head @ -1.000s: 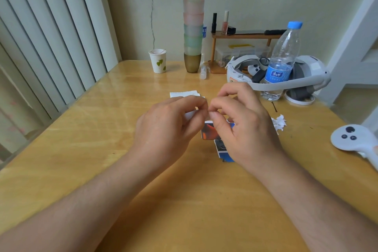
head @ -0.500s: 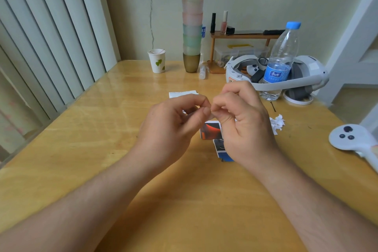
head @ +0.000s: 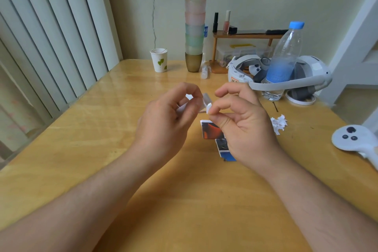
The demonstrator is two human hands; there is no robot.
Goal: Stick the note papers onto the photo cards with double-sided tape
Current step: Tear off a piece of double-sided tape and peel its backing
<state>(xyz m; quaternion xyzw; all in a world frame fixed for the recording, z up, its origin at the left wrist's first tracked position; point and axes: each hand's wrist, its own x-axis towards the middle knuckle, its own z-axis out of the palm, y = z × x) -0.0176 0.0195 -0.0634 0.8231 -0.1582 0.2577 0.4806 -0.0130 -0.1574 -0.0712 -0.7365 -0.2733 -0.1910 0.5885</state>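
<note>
My left hand (head: 163,125) is raised above the table and pinches a small white note paper (head: 189,98) between thumb and fingertips. A clear strip of tape (head: 206,100) stretches from it toward my right hand (head: 243,129), which pinches a small white backing piece (head: 209,107) between thumb and forefinger. Under my right hand lie photo cards: one red and dark card (head: 210,130) and a blue one (head: 225,150), partly hidden by the hand.
A pile of white paper scraps (head: 278,123) lies right of the cards. Behind stand a water bottle (head: 283,61), a white headset (head: 286,80), a stack of cups (head: 195,20), a paper cup (head: 159,59) and a small wooden shelf (head: 245,37). A white controller (head: 356,142) lies at right.
My hands, pressed together at the fingertips before, have pulled apart sideways. A clear strip now shows between them, and the white piece has come away in my right hand.
</note>
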